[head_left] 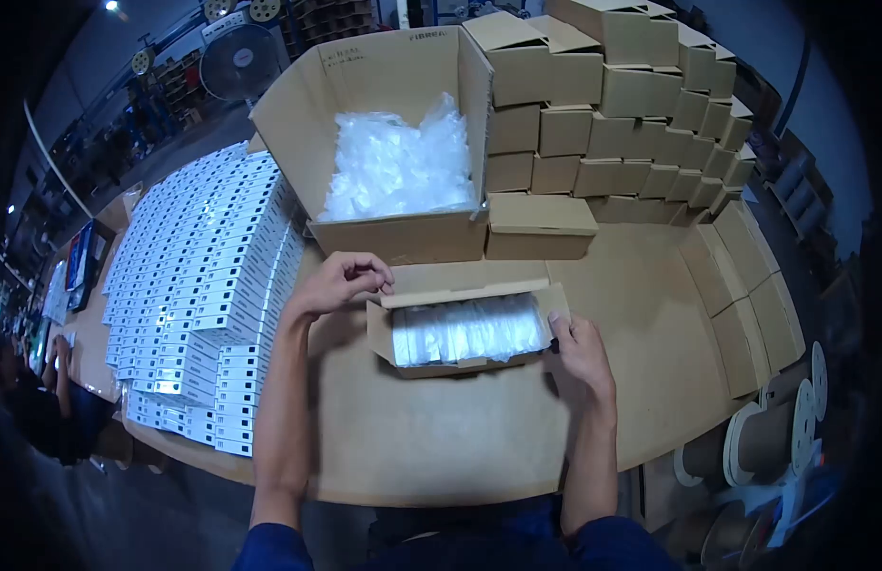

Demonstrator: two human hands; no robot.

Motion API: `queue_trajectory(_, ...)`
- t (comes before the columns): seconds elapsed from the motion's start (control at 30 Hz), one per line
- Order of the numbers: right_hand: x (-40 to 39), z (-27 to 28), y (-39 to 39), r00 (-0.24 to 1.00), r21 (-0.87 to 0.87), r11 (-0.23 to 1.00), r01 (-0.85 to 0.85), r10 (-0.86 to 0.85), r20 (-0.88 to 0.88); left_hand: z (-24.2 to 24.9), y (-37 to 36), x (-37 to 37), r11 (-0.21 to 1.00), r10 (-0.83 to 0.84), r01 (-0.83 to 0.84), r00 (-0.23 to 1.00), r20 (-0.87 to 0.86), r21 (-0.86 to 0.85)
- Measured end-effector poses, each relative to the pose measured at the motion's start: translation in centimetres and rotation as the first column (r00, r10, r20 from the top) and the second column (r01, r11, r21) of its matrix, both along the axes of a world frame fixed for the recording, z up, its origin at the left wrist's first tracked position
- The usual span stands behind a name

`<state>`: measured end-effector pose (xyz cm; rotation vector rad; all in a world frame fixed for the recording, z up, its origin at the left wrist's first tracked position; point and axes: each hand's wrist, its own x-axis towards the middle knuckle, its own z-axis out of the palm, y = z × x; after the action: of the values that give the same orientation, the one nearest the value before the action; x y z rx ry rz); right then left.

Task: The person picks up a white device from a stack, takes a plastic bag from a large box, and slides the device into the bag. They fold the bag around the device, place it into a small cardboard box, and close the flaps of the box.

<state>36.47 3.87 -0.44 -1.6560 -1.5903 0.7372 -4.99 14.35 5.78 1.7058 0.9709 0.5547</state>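
A small cardboard box (467,365) stands open in front of me, its long back flap raised. Inside it, items in clear plastic wrapping (469,328) are packed in a row. My right hand (582,350) grips the right end of this box, thumb on the end flap and fingers around the outside. At the back left corner is my left hand (347,284), its fingers bent together with the tips right by the end of the raised flap. I cannot tell what is between them.
Behind stands a large carton (393,238) filled with clear plastic bags (398,167). A closed box (541,226) sits beside it, below stacked cardboard boxes (641,143). White printed boxes (203,285) are piled left. More cardboard boxes (745,285) line the table's right edge. A person (55,390) is far left.
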Motion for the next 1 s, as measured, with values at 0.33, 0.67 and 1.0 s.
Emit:
queue_trajectory(0.33, -2.4, 3.1, -3.5, 0.980, -0.117, 0.991, 0.061, -0.082, -0.180, -2.1, -2.3, 1.7, 0.999, 0.030, -0.027, 0.995, 0.099, -0.035)
queue_trajectory(0.67, -2.0, 1.3, -4.2, 0.923, -0.150, 0.988, 0.047, -0.100, -0.371, -10.1, -0.5, 5.9, 0.830, 0.551, -0.443, 0.745, 0.376, -0.338)
queue_trajectory(1.0, -2.4, -1.5, -1.6, 0.951, 0.060, 0.962, -0.265, 0.271, -0.147, -12.0, -8.6, 6.4, 0.942, 0.336, -0.181, 0.474, 0.814, -0.283)
